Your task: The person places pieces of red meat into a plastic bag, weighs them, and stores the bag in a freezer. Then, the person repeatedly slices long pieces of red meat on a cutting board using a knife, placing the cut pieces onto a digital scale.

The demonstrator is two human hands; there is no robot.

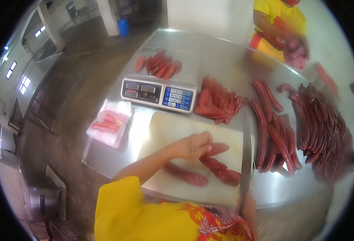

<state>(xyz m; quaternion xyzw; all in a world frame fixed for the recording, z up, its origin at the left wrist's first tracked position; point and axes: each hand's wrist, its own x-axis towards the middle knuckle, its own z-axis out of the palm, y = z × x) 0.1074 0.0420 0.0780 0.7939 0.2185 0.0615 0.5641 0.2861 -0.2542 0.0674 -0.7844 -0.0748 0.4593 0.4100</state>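
Note:
My left hand [197, 143] is closed around a short sausage piece [219, 149] above the white cutting board [155, 132]. Just beneath it, cut dark-red sausage pieces [225, 174] and a longer, paler sausage [187, 176] lie on the board. My right hand [246, 203] grips a long knife [246, 150], held upright along the board's right side with its tip pointing away from me. A digital scale [157, 94] behind the board bears several short sausage pieces [163, 64]. Beside it sits a pile of cut pieces [217, 100].
On the steel table [225, 48], long sausages [277, 140] and a large dark heap [321, 132] fill the right; plastic packages [108, 124] sit left. A co-worker in yellow [277, 24] stands across, hands blurred. A blue bin [123, 27] stands by a pillar.

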